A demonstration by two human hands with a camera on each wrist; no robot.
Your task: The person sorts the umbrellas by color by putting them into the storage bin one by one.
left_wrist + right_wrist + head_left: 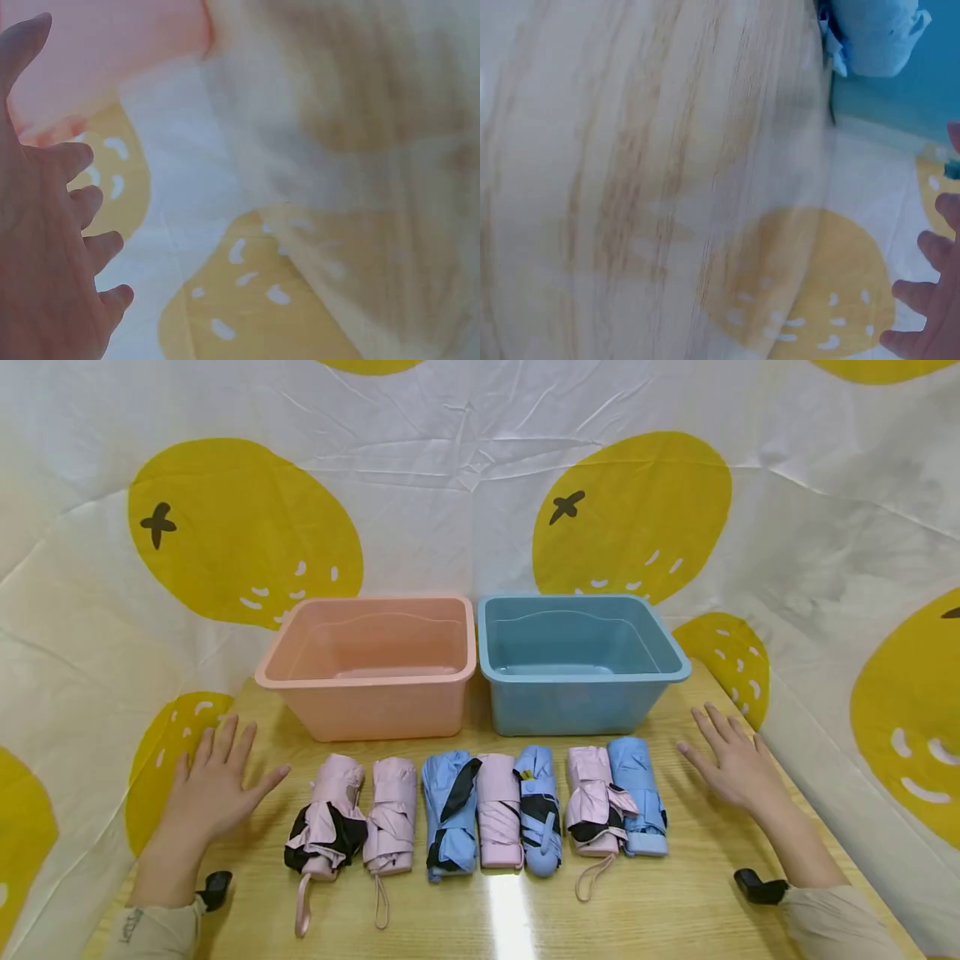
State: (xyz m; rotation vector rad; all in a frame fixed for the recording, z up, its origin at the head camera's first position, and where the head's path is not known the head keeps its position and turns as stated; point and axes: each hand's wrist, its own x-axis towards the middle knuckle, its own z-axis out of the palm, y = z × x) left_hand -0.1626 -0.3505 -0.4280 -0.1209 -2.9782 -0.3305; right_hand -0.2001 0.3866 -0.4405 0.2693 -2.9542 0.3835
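Note:
Several folded umbrellas lie in a row on the table in the head view. My left hand [213,785], fingers spread and holding nothing, is at the left, nearest a pink umbrella [335,781] with black lining showing. Beside that lies another pink umbrella [393,810], then a blue umbrella [442,785], a pink umbrella [498,814] and a blue umbrella [536,785] with a rounded handle. On the right end, a pink umbrella [588,777] touches a blue umbrella [632,777]. My right hand [735,768], likewise spread and holding nothing, is right of this last one.
Behind the row stand a pink plastic bin [378,710] and, right of it, a blue plastic bin [577,706]; no contents show in either. A white curtain [450,518] with yellow fruit prints surrounds the wooden table [435,922] at the back and sides.

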